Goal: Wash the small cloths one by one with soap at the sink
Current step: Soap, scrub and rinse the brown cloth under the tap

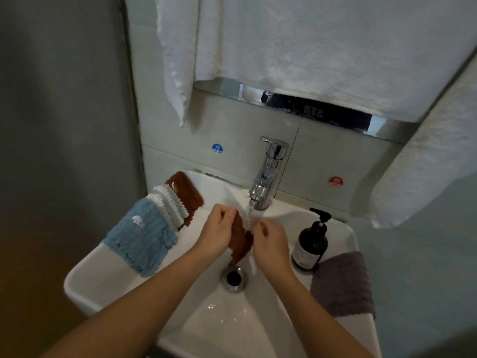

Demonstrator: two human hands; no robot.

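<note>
White tiles are backing a small white sink (108,277) that is filling the lower middle of the frame, with big white towels (322,47) hanging across the top and down the right edge. At the centre a chrome tap (268,174) is running, and its stream of water (249,215) is falling between the two hands. The left hand (216,235) is curling its fingers round the upper edge of a wet brown cloth (238,244), while the right hand (271,244) is pinching the same cloth from the other side, just under the stream; the cloth is hanging down between them over the basin, its lower end reaching toward the drain (234,278). How tightly the right fingertips are closing is hard to judge, since the water is blurring them.

On the sink's left rim three more cloths are lying in an overlapping row: a blue cloth (142,241) nearest, a white cloth (170,205) in the middle and a second brown cloth (187,192) at the back. At the right, a dark soap bottle (311,244) with a pump is standing on the rim, and a purple cloth (343,282) is draping over the edge just beside it. Blue and red stickers are marking the tiles on either side of the tap.
</note>
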